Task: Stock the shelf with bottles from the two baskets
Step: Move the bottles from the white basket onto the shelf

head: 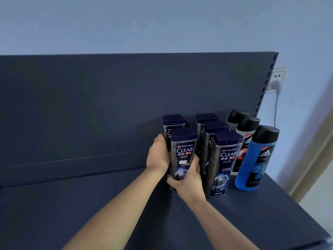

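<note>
Dark-grey metal shelf with a CLEAR bottle held upright near the back panel. The bottle is gripped by both hands. The left hand is curled round its left side, and the fingers of the right hand are closed round its base, with the thumb laid across the lower label. Whether the base is seated on the shelf cannot be told, since it is hidden by the right hand.

The step is judged best done by lowering the bottle straight, label forward, directly in front of the second CLEAR bottle just behind it. It should be released only once it stands flat.

Just to the right, a file of three CLEAR bottles stands front to back. The gap is narrow, so the fingers of the right hand should be drawn out forwards lest a neighbour be knocked. Further right, three adidas bottles are lined up, the front one blue. A wall socket with a plug is seen beyond the shelf end. Neither basket is in view.
</note>
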A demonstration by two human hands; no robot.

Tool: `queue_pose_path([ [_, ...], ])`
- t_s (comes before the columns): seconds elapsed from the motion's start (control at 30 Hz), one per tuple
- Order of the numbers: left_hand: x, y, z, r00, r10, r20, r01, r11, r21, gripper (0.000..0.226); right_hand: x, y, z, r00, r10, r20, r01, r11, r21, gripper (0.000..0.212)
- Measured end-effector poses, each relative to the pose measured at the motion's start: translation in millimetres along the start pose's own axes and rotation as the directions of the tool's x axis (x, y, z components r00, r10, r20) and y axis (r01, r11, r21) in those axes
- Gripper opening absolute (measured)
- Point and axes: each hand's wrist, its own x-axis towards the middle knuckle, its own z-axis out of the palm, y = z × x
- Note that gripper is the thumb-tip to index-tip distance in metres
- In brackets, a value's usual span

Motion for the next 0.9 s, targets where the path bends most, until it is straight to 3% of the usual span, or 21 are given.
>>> queue_pose_path([
  [0.33,2.1,-35.8,-4.0,0.992,0.107,0.074,-0.091,0.977,-0.192,0.048,11.0,3.0,7.9,0.999,-0.006,-0.039,0.004,0.999,-0.053,0.097],
  [0.57,-2.5,-34.9,0.1,0.988,0.137,0.065,-0.121,0.973,-0.198,0.025,12.7,3.1,9.6,0.999,-0.026,-0.034,0.023,0.997,-0.074,0.1],
  [0.9,-3.0,-33.5,4.5,0.989,0.14,0.053,-0.121,0.956,-0.266,0.018,13.3,6.5,12.2,0.997,-0.034,-0.07,0.029,0.998,-0.064,0.095],
])
